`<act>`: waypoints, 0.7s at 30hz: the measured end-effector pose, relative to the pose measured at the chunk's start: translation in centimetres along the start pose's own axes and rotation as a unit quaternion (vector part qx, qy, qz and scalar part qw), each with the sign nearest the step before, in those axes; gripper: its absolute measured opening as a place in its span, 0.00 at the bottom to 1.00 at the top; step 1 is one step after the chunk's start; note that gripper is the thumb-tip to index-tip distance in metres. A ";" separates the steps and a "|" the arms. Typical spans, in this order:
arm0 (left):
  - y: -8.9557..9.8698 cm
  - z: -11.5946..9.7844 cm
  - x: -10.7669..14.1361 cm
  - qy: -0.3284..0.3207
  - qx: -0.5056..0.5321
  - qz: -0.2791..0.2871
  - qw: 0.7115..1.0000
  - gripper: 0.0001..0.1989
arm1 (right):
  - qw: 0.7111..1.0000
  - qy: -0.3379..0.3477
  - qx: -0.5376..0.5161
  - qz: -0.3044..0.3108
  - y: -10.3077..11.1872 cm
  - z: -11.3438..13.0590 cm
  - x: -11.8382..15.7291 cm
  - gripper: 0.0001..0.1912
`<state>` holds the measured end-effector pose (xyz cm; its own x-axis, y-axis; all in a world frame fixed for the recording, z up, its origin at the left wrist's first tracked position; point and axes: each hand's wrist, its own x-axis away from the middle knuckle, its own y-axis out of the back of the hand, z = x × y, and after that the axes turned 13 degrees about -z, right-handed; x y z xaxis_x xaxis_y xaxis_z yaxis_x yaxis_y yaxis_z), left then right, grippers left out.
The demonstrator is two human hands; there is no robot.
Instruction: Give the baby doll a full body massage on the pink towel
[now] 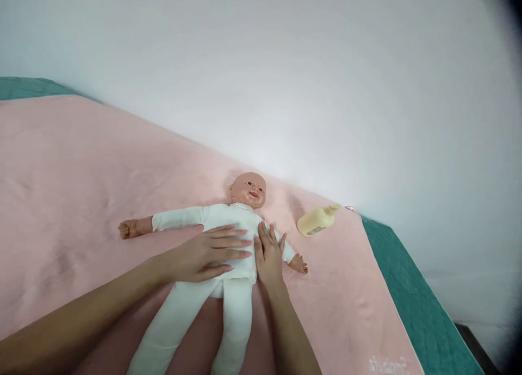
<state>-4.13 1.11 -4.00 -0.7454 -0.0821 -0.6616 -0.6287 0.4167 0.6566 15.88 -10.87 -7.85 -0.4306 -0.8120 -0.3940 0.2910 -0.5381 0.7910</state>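
Note:
A baby doll (240, 217) with a bald plastic head and a white cloth body lies on its back, its arms spread to both sides. Across the doll's chest and belly rests my left hand (214, 251), flat, with its fingers apart and pointing right. My right hand (269, 255) lies along the doll's side by its arm on the right, fingers stretched upward and slightly spread. Neither hand grips anything. The lower ends of the doll's legs run out of the bottom of the view.
A pale yellow pump bottle (316, 221) lies on its side to the right of the doll. Underneath is a pink blanket (81, 174) over a green quilted cover (420, 288). A white wall (285, 81) rises directly behind the doll's head.

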 end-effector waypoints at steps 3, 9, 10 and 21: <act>0.4 -0.6 -0.4 0.006 0.095 0.069 0.993 0.24 | 1.000 -0.001 -0.004 0.000 0.0 0.0 0.0 0.27; 0.0 0.0 -0.3 0.043 0.119 0.123 0.984 0.27 | 1.000 -0.004 -0.012 -0.001 -0.1 -0.2 0.0 0.28; -0.1 0.2 -0.2 0.046 0.108 0.123 0.986 0.28 | 1.000 -0.004 -0.013 -0.001 -0.1 -0.1 0.0 0.28; -0.8 2.2 0.6 0.147 -0.078 0.056 0.984 0.30 | 1.000 -0.007 -0.022 -0.002 0.2 -0.2 0.0 0.28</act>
<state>-3.55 2.70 -5.69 -0.8297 -0.3119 -0.4630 -0.5480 0.2968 0.7820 16.07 -11.03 -7.78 -0.4442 -0.8066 -0.3899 0.3264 -0.5510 0.7680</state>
